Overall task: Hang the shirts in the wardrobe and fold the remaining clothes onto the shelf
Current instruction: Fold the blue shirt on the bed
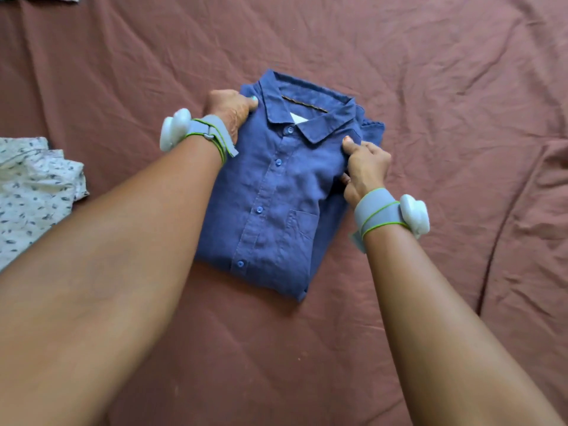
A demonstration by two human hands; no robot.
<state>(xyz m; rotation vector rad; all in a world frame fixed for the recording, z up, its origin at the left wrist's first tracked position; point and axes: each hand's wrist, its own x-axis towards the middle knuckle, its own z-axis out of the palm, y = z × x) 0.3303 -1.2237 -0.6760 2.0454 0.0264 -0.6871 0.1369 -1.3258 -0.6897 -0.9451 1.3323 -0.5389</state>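
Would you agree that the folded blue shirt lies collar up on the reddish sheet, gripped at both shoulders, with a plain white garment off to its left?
Not quite: the garment at the left is white with a small dark print, not plain, as the head view shows. The rest holds: the blue shirt lies folded, collar up, on the reddish sheet, with the left hand and right hand gripping its shoulders.
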